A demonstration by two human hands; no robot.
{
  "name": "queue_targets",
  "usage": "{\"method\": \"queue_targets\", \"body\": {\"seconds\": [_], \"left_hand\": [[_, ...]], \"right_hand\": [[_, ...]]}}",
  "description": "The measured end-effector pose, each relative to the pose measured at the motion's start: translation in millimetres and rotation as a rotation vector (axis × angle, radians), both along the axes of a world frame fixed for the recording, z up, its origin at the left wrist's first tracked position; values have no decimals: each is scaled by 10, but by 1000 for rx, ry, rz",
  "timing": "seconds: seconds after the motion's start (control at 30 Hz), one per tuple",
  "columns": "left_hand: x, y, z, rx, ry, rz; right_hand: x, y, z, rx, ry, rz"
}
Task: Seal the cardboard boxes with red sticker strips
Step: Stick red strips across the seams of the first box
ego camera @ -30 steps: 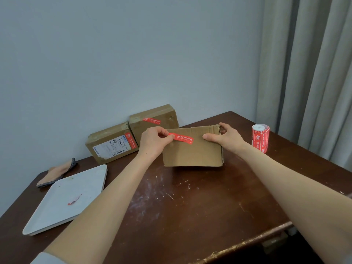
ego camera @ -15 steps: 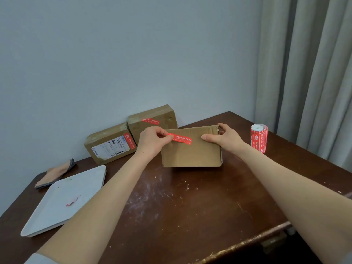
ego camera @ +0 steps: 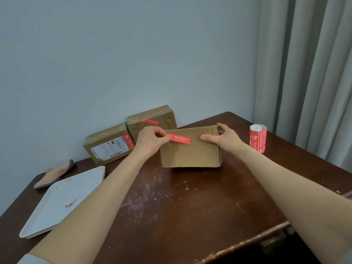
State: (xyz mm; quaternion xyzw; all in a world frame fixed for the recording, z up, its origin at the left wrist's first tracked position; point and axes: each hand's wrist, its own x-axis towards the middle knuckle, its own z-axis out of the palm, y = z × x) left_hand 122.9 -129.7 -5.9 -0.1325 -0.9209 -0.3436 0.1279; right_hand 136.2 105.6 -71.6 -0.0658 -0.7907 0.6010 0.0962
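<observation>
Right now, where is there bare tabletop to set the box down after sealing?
Biggest bare patch: the table in front of the box, between the forearms, to the near edge. Narrower one in front of the sticker roll. Crowded back left: two sealed boxes, cloth, tray.

I count three cardboard boxes: one front box (ego camera: 190,155) and two by the wall, a label box (ego camera: 106,147) and a back box (ego camera: 167,117). There are three red sticker strips, a first strip (ego camera: 181,139) at the front box, a second strip (ego camera: 128,142) on the label box and a third strip (ego camera: 150,121) on the back box, plus one sticker roll (ego camera: 258,139). I also see one white tray (ego camera: 80,180) with one red scrap (ego camera: 71,202), one cloth pad (ego camera: 53,176), one table (ego camera: 190,216) and my two hands, my left hand (ego camera: 150,141) and my right hand (ego camera: 226,139).
</observation>
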Motion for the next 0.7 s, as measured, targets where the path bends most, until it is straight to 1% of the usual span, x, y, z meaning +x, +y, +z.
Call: {"method": "queue_targets", "body": {"seconds": [0.23,0.3,0.47,0.53,0.6,0.7], "left_hand": [[11,-130,67,99,-34,-12],[10,-135,61,209,-62,-28],[-24,-136,52,620,-178,-26],[-16,-122,52,742,-242,-32],[-2,-105,50,804,-287,-38],[23,-93,47,836,-319,-43]], "right_hand": [[-19,9,-1,0,9,10],[-18,16,-4,4,11,13],[12,34,-13,3,15,62],[35,45,-14,-17,13,83],[69,69,-16,-27,5,109],[126,131,-30,-17,-4,149]]}}
